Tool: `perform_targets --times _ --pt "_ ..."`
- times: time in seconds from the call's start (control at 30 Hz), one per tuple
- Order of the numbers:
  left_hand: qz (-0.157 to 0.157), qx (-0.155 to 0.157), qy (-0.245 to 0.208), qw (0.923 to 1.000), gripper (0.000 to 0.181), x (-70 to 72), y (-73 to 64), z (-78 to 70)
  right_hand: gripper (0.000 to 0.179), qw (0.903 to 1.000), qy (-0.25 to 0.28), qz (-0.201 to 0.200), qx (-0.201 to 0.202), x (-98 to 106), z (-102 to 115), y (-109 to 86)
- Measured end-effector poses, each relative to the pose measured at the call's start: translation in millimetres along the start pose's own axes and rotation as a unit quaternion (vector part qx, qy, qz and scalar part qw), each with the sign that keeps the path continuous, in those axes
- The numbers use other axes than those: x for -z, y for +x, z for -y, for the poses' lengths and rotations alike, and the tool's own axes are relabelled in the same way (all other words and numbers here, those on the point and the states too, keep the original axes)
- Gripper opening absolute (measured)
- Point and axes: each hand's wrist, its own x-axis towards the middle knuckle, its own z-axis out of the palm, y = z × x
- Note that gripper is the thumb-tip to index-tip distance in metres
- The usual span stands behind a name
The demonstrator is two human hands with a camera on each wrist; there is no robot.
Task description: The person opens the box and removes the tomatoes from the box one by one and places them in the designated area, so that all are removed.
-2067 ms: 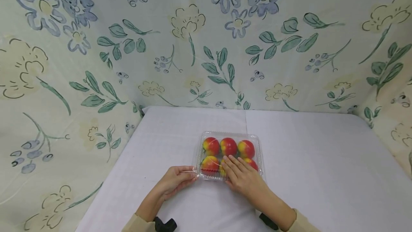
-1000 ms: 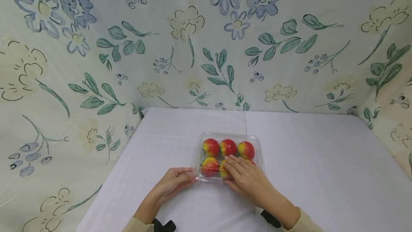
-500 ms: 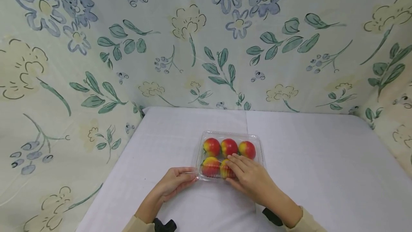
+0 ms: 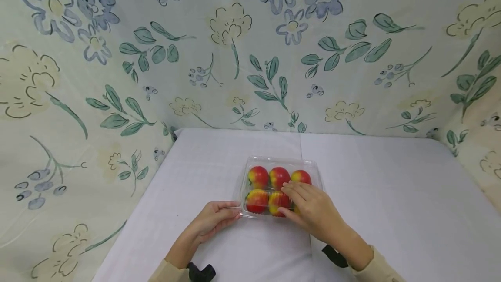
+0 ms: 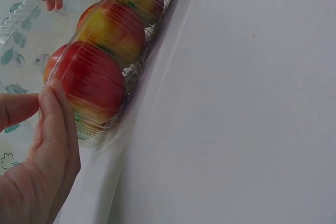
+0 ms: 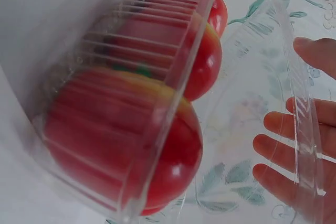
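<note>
Reaching sleeves: the left sleeve [image 4: 167, 272] and the right sleeve [image 4: 379, 270] are cream and come in from the bottom edge of the head view.
Black bits: one black piece [image 4: 201, 272] is by the left wrist, and another black piece [image 4: 335, 256] is by the right wrist.
Left hand: the left hand [image 4: 212, 222] pinches the near left corner of the box, with its thumb on one side and its fingers on the other.
Right hand: the right hand [image 4: 318, 210] is over the right part of the box. Its thumb and fingers are apart. In the right wrist view, its four fingers show through the clear lid [image 6: 300, 93].
Lid: it is tipped up, with a gap between its edge and the box's near rim.
Box: the clear plastic box [image 4: 282, 159] sits in the middle of the tabletop, between and just past the two hands. Its near side has thin ridges.
Fruits: six round, red and yellow fruits [image 4: 279, 178] sit inside in two rows of three. The right hand hides most of the near right one.
Tabletop: a white cloth covers the tabletop [image 4: 383, 195], with a straight line running across it.
Wall: behind it hangs a pale cloth [image 4: 188, 8] with blue flowers, yellow flowers and green leaves.
</note>
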Motion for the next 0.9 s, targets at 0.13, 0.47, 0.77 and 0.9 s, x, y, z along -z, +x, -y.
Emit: perform_targets --times 0.13,0.47,0.77,0.9 --pt "-0.003 0.004 0.004 1.0000 0.043 -0.2 0.8 -1.0 0.050 0.9996 0.024 -0.014 -0.009 4 -4 2.0" --pt "-0.001 0.009 0.009 0.9999 0.042 -0.4 1.4 -1.4 0.051 0.9987 0.036 -0.024 -0.026 10 -12 3.7" --pt "-0.004 0.014 0.004 0.9999 0.042 0.2 0.8 -0.2 0.062 0.9960 0.059 -0.049 -0.045 19 -18 7.2" --pt "-0.003 0.013 0.001 0.9999 0.043 0.8 0.4 0.7 0.061 0.9944 0.060 -0.059 -0.063 24 -22 8.1"
